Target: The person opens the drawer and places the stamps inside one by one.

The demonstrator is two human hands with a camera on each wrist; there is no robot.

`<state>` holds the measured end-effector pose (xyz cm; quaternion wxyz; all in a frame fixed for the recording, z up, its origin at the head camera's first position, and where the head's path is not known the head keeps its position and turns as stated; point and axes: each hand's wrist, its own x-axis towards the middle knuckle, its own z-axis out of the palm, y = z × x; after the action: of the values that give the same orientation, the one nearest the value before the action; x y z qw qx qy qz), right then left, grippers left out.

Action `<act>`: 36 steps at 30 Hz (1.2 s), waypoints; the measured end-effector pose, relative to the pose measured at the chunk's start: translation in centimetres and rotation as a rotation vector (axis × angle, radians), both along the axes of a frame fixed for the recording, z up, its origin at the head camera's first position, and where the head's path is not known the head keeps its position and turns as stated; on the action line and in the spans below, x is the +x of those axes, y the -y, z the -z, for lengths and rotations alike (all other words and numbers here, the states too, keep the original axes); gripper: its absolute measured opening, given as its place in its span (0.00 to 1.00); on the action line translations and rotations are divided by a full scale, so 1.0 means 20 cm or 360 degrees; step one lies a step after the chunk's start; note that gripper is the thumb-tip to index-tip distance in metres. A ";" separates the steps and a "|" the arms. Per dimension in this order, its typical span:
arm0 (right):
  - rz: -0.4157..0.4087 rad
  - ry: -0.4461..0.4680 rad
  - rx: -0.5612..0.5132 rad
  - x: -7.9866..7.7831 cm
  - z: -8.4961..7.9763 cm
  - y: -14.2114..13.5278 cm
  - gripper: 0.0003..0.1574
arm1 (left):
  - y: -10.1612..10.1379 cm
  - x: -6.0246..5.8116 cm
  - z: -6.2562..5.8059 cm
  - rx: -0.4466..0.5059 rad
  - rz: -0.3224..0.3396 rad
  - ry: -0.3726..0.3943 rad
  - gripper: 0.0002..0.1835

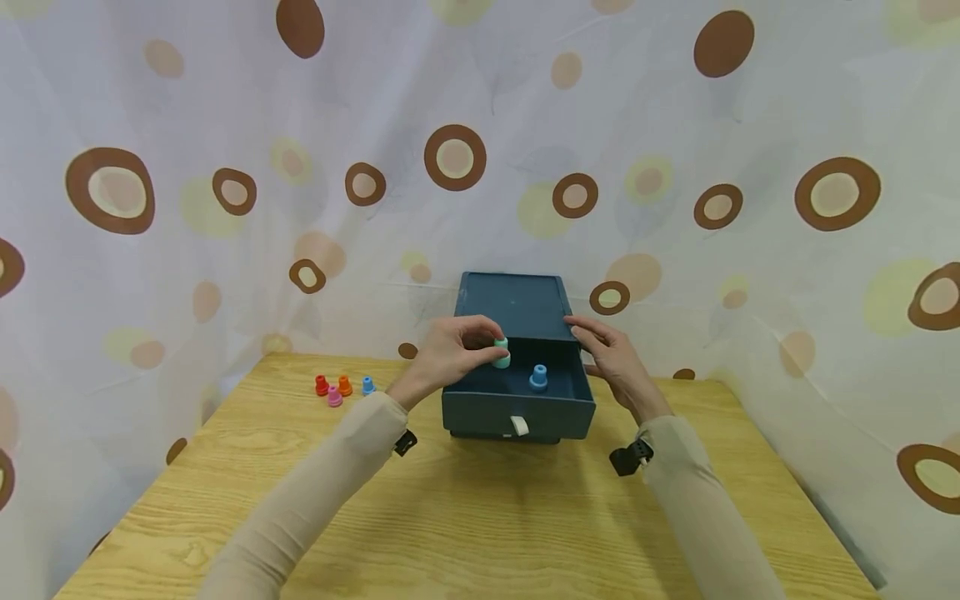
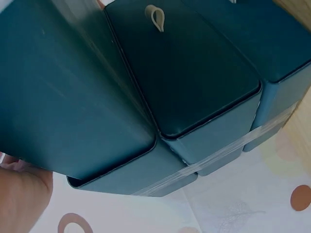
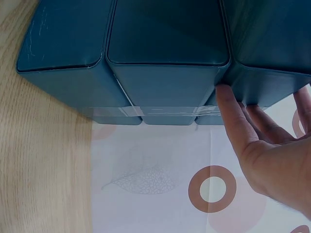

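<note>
A dark blue drawer cabinet (image 1: 513, 304) stands on the table with its top drawer (image 1: 480, 415) pulled out. Over the drawer's left side, my left hand (image 1: 450, 350) pinches a small mint-green stepped peg (image 1: 502, 362) between thumb and fingers. A similar blue stepped peg (image 1: 538, 378) stands upright inside the drawer. My right hand (image 1: 617, 360) rests against the cabinet's right side, its fingers fairly straight in the right wrist view. At the edge of the left wrist view, only part of the left hand (image 2: 24, 194) shows; the drawer hides its fingers and the peg.
Left of the cabinet, a red peg (image 1: 322, 385), an orange peg (image 1: 345, 385), a pink peg (image 1: 334, 397) and another blue peg (image 1: 368, 385) stand on the wooden table (image 1: 420, 533). A pale loop handle (image 1: 519, 426) sits on the drawer front. A patterned curtain hangs behind.
</note>
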<state>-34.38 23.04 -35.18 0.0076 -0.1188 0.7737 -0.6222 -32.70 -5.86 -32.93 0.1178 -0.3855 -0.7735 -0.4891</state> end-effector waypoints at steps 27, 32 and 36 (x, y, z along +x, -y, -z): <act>0.0002 0.0010 -0.0022 -0.01 0.02 0.00 0.34 | -0.09 -0.03 -0.05 -0.0738 -0.0061 0.0161 0.14; -0.0004 0.0005 -0.0025 -0.01 0.01 0.00 0.35 | -0.09 -0.04 -0.07 -0.0780 -0.0072 0.0094 0.08; -0.0004 0.0002 -0.0018 -0.01 0.01 0.00 0.35 | -0.09 -0.04 -0.07 -0.0775 -0.0094 0.0065 0.09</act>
<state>-34.53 22.99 -35.30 0.0080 -0.1194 0.7701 -0.6265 -33.40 -4.03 -31.53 0.0200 -0.3698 -0.8817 -0.2923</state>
